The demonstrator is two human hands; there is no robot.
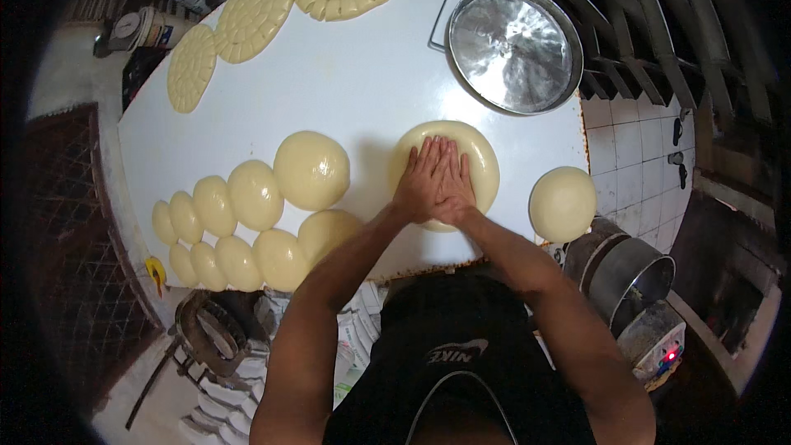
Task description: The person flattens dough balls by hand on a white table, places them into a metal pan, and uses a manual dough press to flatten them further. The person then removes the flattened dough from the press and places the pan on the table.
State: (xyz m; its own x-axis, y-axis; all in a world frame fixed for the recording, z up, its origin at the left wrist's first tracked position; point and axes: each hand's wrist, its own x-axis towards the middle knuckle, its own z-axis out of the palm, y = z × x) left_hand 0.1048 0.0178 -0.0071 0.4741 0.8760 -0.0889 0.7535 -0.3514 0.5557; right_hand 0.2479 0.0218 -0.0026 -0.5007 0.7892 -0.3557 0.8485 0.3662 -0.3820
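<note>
Both my palms lie flat on a glossy, pale-yellow dough disc on the white tabletop. My left hand and my right hand overlap along their inner edges, with the fingers pointing away from me. Around them the dough bulges into a thick rounded rim; the part under my palms is hidden. A smooth round dough ball sits to the right, near the table's edge. On the left, two rows of dough balls include a large one closest to my left hand. My left forearm partly covers another ball.
A round metal pan with a side handle stands at the far right of the table. Several flat dough discs cut into pieces line the far edge. Dark metal racks and a cylindrical metal vessel stand at the right.
</note>
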